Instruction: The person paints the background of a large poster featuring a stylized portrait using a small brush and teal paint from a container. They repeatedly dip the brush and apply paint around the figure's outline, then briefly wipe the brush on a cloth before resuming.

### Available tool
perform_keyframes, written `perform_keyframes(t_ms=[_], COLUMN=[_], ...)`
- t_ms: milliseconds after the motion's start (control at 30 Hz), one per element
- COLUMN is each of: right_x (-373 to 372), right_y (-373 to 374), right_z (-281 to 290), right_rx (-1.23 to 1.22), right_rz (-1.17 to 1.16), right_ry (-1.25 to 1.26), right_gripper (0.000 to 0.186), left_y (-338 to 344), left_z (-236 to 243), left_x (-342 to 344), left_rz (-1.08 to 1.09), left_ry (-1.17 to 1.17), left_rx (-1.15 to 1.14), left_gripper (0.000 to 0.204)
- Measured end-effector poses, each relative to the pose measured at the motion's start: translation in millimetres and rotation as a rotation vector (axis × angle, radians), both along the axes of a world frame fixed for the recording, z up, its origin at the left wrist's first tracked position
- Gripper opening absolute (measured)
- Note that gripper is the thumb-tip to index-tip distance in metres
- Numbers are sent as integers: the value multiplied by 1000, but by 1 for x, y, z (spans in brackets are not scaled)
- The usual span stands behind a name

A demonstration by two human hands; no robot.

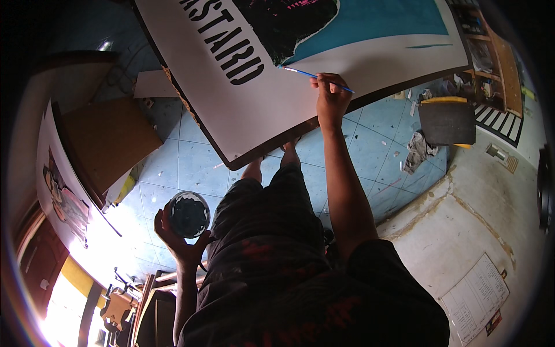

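My right hand [333, 98] grips a thin blue paintbrush [306, 73], its tip against a large white painting sheet [225, 124] at the edge of a black painted shape [283, 29]. A teal painted area [381, 20] lies right of that shape. Bold black stencil-style lettering [222, 43] runs down the sheet's left part. Low on the left, my left hand [178, 240] is wrapped round a round cup of dark paint [188, 215], held away from the sheet.
Blue floor tiles [199, 150] are speckled with paint spots. A brown board [107, 141] and another picture [66, 191] stand at the left. To the right are a dark-topped stool [447, 121], a crumpled grey rag [419, 151] and wooden shelves [491, 58]. A paper sheet [477, 298] hangs on the wall.
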State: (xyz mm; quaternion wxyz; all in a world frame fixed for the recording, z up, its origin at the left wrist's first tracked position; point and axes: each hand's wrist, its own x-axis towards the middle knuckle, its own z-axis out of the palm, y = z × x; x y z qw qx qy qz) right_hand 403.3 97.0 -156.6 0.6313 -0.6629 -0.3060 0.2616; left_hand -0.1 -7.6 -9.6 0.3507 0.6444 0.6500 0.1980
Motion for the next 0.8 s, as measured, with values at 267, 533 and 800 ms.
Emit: perform_keyframes(t_ms=[267,533,800], right_x=[6,10,2], right_y=[-1,0,-1], right_z=[0,0,2], right_rx=[31,64,48], right_rz=[-32,-88,-27], right_ry=[19,-12,53], right_gripper=[6,5,6], left_y=[0,0,1], left_z=[0,0,3], left_x=[-12,-14,-11], left_rz=[-130,-173,-155], left_ry=[137,187,161], left_rx=[-23,-19,-19], left_gripper=[113,117,118])
